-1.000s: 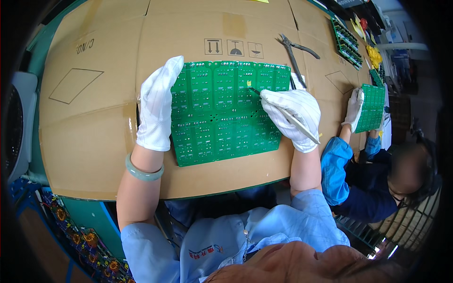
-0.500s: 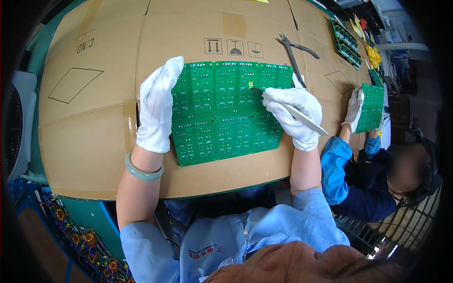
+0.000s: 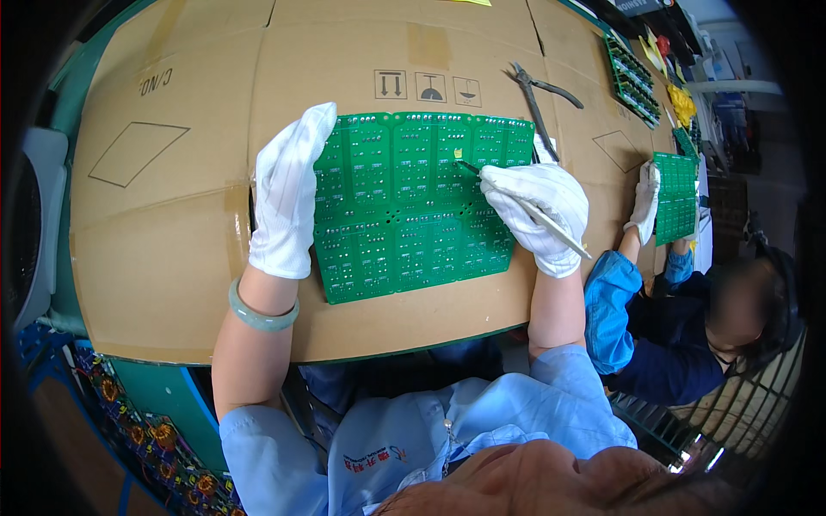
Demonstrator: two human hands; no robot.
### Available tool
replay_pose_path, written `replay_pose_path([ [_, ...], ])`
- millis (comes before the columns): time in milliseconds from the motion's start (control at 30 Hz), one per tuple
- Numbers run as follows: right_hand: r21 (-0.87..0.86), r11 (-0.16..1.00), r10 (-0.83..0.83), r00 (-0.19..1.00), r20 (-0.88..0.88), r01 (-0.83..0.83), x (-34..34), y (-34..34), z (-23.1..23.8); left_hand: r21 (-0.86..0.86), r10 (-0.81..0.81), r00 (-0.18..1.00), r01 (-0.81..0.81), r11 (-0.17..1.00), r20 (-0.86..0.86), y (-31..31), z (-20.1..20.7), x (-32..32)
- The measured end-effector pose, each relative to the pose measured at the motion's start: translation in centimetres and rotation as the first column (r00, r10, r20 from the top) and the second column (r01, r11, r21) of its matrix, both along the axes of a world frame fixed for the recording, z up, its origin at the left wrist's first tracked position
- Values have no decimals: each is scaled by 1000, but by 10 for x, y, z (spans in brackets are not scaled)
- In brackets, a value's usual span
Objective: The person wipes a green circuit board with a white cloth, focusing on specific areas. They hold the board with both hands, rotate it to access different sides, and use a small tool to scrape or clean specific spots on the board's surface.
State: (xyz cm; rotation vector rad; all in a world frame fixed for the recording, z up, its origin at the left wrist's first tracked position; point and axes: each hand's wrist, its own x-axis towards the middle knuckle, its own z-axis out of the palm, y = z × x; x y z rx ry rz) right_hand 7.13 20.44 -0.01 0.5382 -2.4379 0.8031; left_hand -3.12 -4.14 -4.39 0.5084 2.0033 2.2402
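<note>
A large green circuit board [image 3: 404, 245], solder side up with rows of small silver joints, is in front of me over the cardboard. My left hand [image 3: 288, 193], in a white glove, holds its left edge, fingers straight and pressed together; the thumb is hidden. My right hand [image 3: 542, 206], also gloved, pinches a slim white-handled tool [image 3: 559, 230] above the board's right half. The tool's dark tip is at the board beside a small yellow mark [image 3: 459, 153]. Whether the tip touches the surface, I cannot tell.
Cutting pliers [image 3: 538, 99] lie open beyond the board's right corner. At the right, a co-worker's gloved hand [image 3: 644, 202] holds another green board [image 3: 675, 198]. A board with components [image 3: 631, 77] lies at the far right. Boards with copper coils [image 3: 163, 434] are at the lower left.
My right hand has turned the tool slightly, so its handle and tip now look narrower. The co-worker's board has shifted a little left. My left hand and my board stay in place.
</note>
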Motion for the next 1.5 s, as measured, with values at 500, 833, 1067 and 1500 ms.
replay_pose_path([
  [500, 31, 999, 12, 998, -61, -10, 0, 0, -4, -12, -13, 999, 14, 1000, 47, 0, 0, -1],
  [833, 92, 995, 34, 998, -52, -29, -1, 0, -1, 34, -38, 996, 35, 999, 77, -1, -9, -3],
  [1067, 87, 995, 42, 999, -34, -39, -2, -2, 0, 95, -38, 988, 24, 995, 149, 0, -4, -1],
  [1500, 5, 998, -65, 997, 34, 65, -1, -11, -2, -36, 27, 988, -21, 999, 151, -2, 12, 5],
])
